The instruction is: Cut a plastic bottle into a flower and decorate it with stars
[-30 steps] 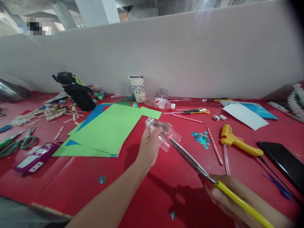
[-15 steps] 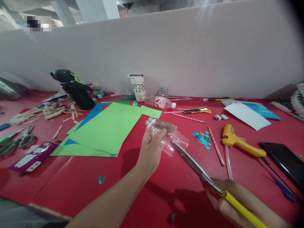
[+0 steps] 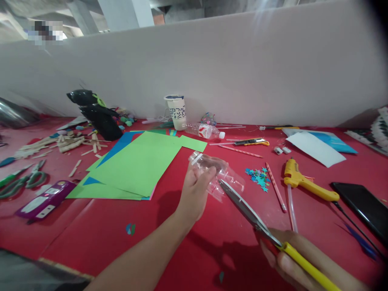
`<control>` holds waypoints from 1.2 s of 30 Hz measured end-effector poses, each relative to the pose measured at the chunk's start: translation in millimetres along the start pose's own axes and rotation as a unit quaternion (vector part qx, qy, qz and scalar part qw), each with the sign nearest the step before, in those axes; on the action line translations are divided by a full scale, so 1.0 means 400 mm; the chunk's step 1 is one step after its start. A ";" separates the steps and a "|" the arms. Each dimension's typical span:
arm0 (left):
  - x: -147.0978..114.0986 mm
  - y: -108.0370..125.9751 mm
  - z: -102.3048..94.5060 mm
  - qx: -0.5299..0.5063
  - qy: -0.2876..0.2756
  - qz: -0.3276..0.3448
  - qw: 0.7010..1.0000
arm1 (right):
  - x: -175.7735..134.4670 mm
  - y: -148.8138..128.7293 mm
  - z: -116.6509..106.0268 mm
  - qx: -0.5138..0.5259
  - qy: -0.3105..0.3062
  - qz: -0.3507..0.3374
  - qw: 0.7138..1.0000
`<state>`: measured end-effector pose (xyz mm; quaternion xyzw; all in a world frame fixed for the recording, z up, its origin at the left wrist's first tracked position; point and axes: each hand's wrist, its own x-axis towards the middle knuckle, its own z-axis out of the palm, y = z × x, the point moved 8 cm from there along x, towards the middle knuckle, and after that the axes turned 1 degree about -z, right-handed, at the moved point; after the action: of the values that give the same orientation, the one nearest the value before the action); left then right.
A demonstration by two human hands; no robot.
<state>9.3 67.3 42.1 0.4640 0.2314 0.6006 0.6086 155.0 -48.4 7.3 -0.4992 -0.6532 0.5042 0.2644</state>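
Observation:
My left hand is closed around a clear plastic bottle, its white-ringed neck pointing up and left. The bottle's lower end looks cut into strips or flaps. In my right hand is a pair of scissors with yellow and red handles. The blades lie close together, their tips at the bottle's cut edge near my left thumb. Whether the tips touch the plastic I cannot tell. Beyond the bottle, a second bottle with a red and white label lies on its side.
Green paper sheets lie left of my hands on the red table. To the right are star sequins, a yellow glue gun and a black phone. A box cutter, patterned cup and black flask stand or lie farther back.
My left hand and the bottle have shifted slightly right. The scissors have barely moved, and their tips stay at the bottle's cut edge.

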 end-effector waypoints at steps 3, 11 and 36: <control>-0.003 0.001 0.003 0.009 -0.014 0.005 1.000 | -0.001 0.003 -0.005 -0.003 0.007 0.000 1.000; -0.006 0.001 0.003 -0.013 -0.010 0.002 1.000 | -0.013 0.015 -0.021 -0.112 0.092 0.000 0.989; -0.010 -0.011 0.011 0.033 -0.032 -0.001 0.999 | -0.015 0.016 -0.014 -0.081 0.096 0.016 0.992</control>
<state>14.4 62.8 39.3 0.5028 0.2315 0.5768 0.6008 164.3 -51.9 4.3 -0.5755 -0.6555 0.4036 0.2760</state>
